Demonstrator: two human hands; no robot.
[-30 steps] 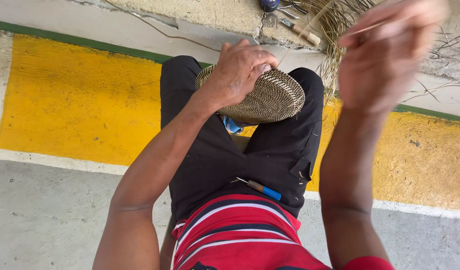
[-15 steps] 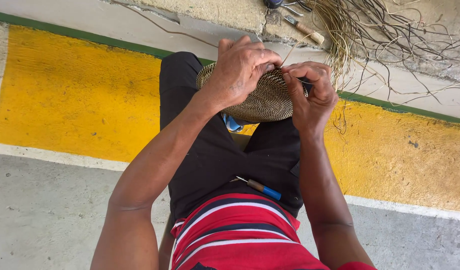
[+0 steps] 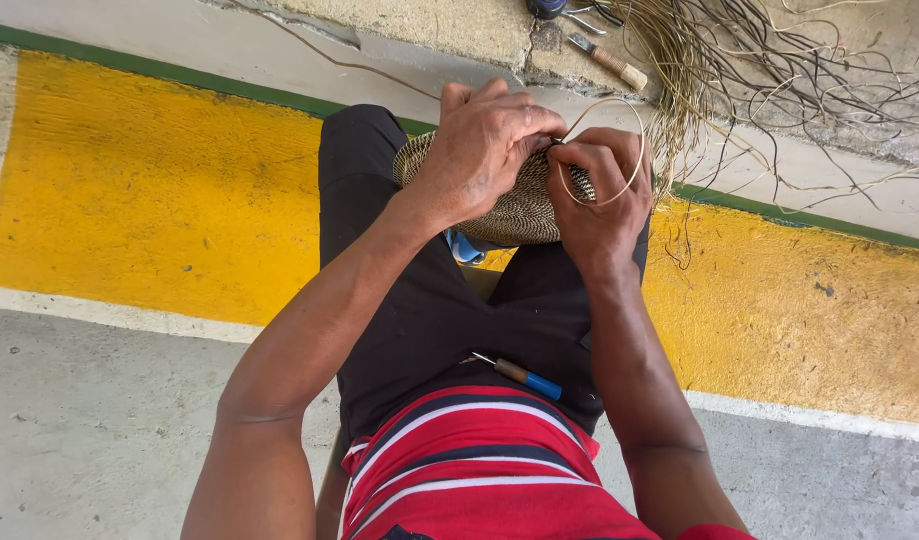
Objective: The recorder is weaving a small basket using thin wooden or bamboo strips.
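Observation:
A round woven basket piece of tan fibre rests on my knees, over black trousers. My left hand lies on top of it, fingers curled over its far rim and gripping it. My right hand sits against the basket's right edge with the fingers pinched on a thin pale fibre strand that loops up and around above the knuckles. Both hands touch at the rim.
A small tool with a blue and wooden handle lies on my lap. A blue object shows under the basket. Loose fibre strands and a wooden-handled tool lie on the concrete ledge ahead. Yellow painted floor spreads on both sides.
My right hand came down from high in the air to the basket's right edge, and the strand now forms a loop. The left hand stayed on the basket.

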